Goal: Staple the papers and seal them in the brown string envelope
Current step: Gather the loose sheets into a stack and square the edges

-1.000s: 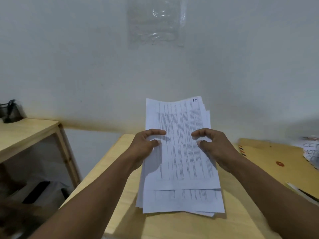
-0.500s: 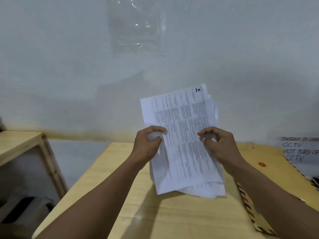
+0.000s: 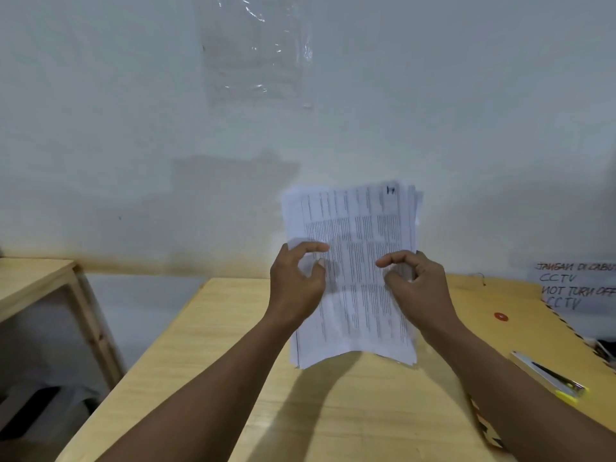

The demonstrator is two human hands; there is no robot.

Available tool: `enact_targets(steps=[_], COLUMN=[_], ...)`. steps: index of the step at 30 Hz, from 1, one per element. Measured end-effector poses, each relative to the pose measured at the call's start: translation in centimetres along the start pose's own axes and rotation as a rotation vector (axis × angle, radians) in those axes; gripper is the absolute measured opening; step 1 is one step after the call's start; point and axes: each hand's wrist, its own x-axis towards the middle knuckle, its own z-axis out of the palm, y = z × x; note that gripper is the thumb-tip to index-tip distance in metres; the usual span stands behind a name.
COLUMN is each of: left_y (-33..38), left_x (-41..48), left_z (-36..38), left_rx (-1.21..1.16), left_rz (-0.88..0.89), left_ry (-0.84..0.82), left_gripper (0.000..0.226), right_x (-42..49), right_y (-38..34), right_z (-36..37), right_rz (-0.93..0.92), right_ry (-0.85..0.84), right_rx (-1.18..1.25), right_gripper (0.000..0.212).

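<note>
A stack of printed white papers (image 3: 356,228) stands almost upright over the wooden table (image 3: 233,345), its lower edge close to the tabletop. My left hand (image 3: 296,288) grips the stack's left edge and my right hand (image 3: 413,288) grips its right edge, thumbs on the front sheet. The brown string envelope (image 3: 513,315) lies flat on the table to the right, with a red button closure and striped border. A silver stapler (image 3: 550,378) with a yellow tip lies on the envelope's near part, right of my right forearm.
A white wall stands just behind the table, with a clear plastic sheet (image 3: 256,51) taped high on it. A handwritten CCTV note (image 3: 576,288) leans at the far right. A second wooden table (image 3: 36,281) stands to the left across a gap.
Both hands lifted the papers off the table and tipped them from lying flat to nearly upright. The view swung right, bringing the stapler into sight.
</note>
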Motion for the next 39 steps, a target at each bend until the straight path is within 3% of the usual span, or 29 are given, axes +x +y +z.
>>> enact_targets(steps=[12,17,21,39], left_y=[-0.6,-0.9,-2.0,-2.7], left_x=[-0.2,-0.7,-2.0,-3.2], left_z=[-1.0,-0.6,-0.2,0.9], left_rx=[-0.172,-0.206,-0.174,-0.123], left_rz=[-0.180,-0.179,-0.165,-0.180], left_ry=[-0.016,0.032,-0.046,-0.061], left_gripper=[0.032,0.025,0.022,0.035], right_x=[0.4,0.3,-0.6,-2.3], right_y=[1.3,1.8,3.4,3.9], right_z=[-0.7,-0.4,-0.3,1.1], right_rz=[0.051,0.020,0.061,0.038], right_ry=[0.001,0.008,-0.001,0.075], right_rx=[0.068,0.043,0.006,-0.076], right_gripper=[0.025,0.025,0.028,0.037])
